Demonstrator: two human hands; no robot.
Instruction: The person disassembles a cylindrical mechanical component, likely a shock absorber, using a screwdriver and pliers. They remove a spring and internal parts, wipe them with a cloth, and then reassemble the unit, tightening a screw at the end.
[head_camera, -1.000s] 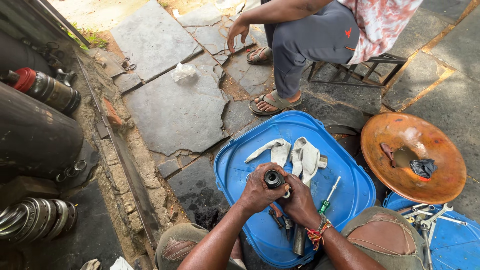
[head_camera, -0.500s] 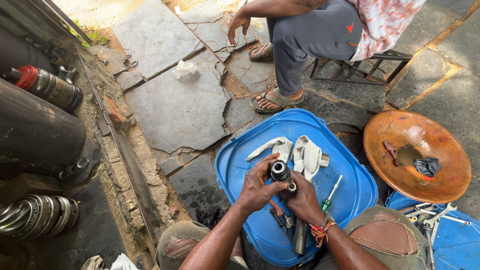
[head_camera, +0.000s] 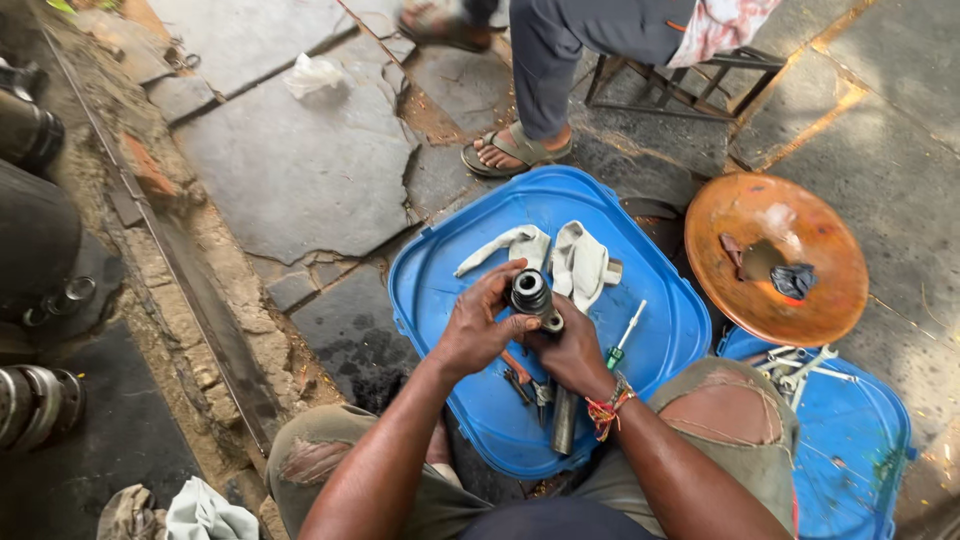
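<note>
Blue tray lid (head_camera: 440, 290) under off-white rags (head_camera: 575, 262). Dark grey metal cylinder (head_camera: 529, 291), silver rim. Screwdriver (head_camera: 624, 337): green handle, white shaft. Rust-orange round dish (head_camera: 830, 290) bearing a dark blue-black cloth (head_camera: 795, 280). Red-and-yellow thread wristband (head_camera: 606, 407). Grey stone paving (head_camera: 300, 170).

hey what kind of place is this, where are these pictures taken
Probably an outdoor roadside repair spot. The hands, left hand and right hand, hold a round metal part over a blue plastic lid with rags and a screwdriver, on cracked stone paving.

A blue plastic lid (head_camera: 440, 300) on stone paving (head_camera: 300, 170) carries white rags (head_camera: 575, 260), a screwdriver (head_camera: 625, 335) and pliers (head_camera: 525, 380).
</note>
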